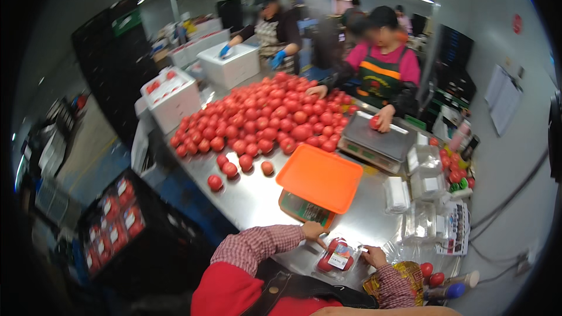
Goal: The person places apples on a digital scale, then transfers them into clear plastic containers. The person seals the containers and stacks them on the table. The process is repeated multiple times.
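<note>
A clear plastic clamshell pack (334, 260) of red tomatoes lies on the steel table in front of me, with a printed label on top. My left hand (315, 231) is at its upper left corner, thumb towards the pack and fingers spread beside the orange scale's base. At the pack's right edge is my right hand (374, 256), fingers bent near a small white piece (363, 250); whether it grips this or the pack's rim is too small to tell. Just beyond stands a scale with an orange tray (322, 177), its display (305, 210) facing me.
A large heap of tomatoes (263, 118) covers the far table. A co-worker's hand (385, 119) holds a tomato over a grey scale (373, 136). Empty clear packs (419, 221) stack at right. A black crate (145, 228) of filled packs stands left; white foam boxes (173, 101) stand behind.
</note>
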Demonstrator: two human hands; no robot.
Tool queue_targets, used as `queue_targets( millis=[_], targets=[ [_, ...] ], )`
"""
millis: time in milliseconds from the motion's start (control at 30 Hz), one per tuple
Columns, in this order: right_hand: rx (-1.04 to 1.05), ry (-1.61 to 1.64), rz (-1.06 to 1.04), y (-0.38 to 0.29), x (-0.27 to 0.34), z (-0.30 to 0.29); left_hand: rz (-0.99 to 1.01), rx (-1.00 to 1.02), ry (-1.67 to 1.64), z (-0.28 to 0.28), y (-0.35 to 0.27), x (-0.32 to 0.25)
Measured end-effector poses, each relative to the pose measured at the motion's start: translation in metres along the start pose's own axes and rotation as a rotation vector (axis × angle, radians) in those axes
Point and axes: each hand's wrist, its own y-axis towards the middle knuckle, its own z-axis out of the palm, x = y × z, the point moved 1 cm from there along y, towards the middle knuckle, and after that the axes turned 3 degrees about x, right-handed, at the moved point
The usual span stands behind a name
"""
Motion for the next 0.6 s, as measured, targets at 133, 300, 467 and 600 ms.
queue_targets(
  millis=[133,300,467,600],
  targets=[
    [0.171,0.560,0.052,-0.003,0.003,0.026,-0.069,0.165,-0.572,0.037,-0.009,0.004],
    [0.372,1.037,0.266,-0.016,0.027,0.049,0.005,-0.053,-1.320,0.077,-0.043,-0.036],
    [0.192,1.218,0.150,-0.011,0.105,0.048,0.168,-0.446,-2.032,0.066,-0.077,-0.052],
    [0.159,1.385,-0.270,-0.013,0.194,0.026,0.303,-0.237,-2.743,0.036,-0.156,-0.015]
  ],
)
